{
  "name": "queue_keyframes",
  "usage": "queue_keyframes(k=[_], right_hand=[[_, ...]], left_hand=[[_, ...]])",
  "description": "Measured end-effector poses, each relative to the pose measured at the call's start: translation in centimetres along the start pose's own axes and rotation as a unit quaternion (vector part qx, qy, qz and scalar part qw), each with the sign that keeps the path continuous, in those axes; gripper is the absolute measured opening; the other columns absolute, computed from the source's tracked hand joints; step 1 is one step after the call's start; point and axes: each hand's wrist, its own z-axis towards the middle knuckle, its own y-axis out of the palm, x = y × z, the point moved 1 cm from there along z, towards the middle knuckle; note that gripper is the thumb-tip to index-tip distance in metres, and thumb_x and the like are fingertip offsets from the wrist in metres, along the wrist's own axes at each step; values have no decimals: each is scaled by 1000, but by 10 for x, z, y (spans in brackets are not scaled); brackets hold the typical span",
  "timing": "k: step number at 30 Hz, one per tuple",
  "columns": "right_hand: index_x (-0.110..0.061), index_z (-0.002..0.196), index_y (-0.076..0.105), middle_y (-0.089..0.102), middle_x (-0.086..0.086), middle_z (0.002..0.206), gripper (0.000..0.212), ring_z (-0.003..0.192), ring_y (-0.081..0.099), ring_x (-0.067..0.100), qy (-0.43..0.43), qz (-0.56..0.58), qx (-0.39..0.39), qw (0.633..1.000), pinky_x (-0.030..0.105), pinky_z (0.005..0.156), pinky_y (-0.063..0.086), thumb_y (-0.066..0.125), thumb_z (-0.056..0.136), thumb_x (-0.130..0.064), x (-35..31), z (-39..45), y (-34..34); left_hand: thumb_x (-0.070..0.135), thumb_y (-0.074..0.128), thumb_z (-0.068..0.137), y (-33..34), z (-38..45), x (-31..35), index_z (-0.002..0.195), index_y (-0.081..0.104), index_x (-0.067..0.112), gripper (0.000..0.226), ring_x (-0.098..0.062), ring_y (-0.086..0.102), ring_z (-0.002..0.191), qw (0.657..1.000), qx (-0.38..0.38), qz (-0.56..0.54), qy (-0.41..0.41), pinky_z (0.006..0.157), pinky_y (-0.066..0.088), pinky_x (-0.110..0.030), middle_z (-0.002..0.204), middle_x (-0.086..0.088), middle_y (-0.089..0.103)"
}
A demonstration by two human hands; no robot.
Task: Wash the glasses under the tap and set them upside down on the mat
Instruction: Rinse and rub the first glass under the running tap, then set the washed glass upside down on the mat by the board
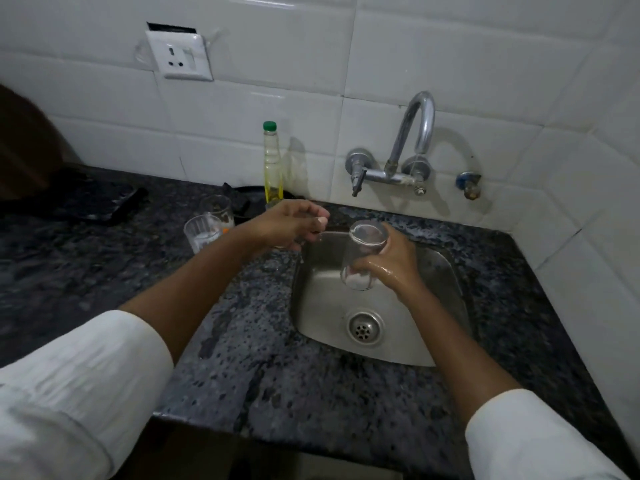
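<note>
The right hand (388,261), wet and glistening, grips a clear drinking glass (363,256) around its side, fingers curled round the lower part. The glass is tilted and is held above the square stainless-steel sink (446,271), over its back half, in front of the curved chrome wall tap (415,133). The right forearm reaches in from the bench's front right corner, its white sleeve (526,441) pushed up past the wrist.

The left hand (287,223) hovers over the sink's back left corner, palm down, fingers loosely curled and holding nothing; its forearm stretches diagonally across the dark speckled granite bench (277,375) from the front left.

Two more clear ribbed glasses (204,230) stand upright, just beside each other, on the bench left of the sink. Behind the left hand, near the back edge, stands a tall clear bottle with yellow liquid and a green cap (272,161). A dark flat mat (100,202) lies at the back left corner.
</note>
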Motion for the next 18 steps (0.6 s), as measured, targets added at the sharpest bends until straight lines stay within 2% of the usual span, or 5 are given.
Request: queue_keyframes(k=[6, 8, 11, 14, 18], right_hand=[[-22, 94, 68, 73, -3, 90, 67, 86, 69, 18, -43, 5, -46, 998, 39, 78, 58, 92, 32, -25, -51, 10, 15], [-21, 95, 69, 74, -3, 88, 73, 86, 69, 20, -67, 13, -62, 996, 41, 76, 59, 89, 27, -33, -74, 17, 30], [-21, 100, 69, 74, -3, 91, 76, 87, 70, 19, -99, 29, -86, 991, 41, 77, 60, 87, 27, -35, -114, 28, 61], [-20, 104, 70, 74, -3, 94, 73, 88, 69, 16, -124, 34, -120, 984, 33, 76, 58, 93, 35, -24, -159, 41, 102], [-23, 87, 66, 67, -10, 79, 56, 74, 62, 9, -147, 24, -169, 974, 16, 58, 45, 95, 39, -17, -218, 58, 177]], left_hand=[[20, 64, 94, -49, -31, -5, 118, 64, 19, 24, -16, 67, 91, 997, 45, -57, 29, 77, 51, -35, 113, -7, 74], [21, 65, 94, -73, -42, -6, 118, 64, 19, 24, -11, 70, 88, 995, 63, -65, 35, 77, 51, -32, 107, -2, 76], [20, 67, 92, -113, -59, -19, 114, 65, 20, 22, -16, 69, 91, 992, 95, -76, 33, 80, 51, -36, 106, -4, 76], [18, 69, 91, -157, -77, -41, 113, 66, 18, 23, -21, 67, 92, 987, 130, -91, 25, 79, 50, -37, 105, -7, 76], [17, 66, 93, -226, -104, -82, 116, 65, 16, 23, -15, 68, 86, 976, 196, -94, -4, 69, 52, -26, 107, -6, 76]])
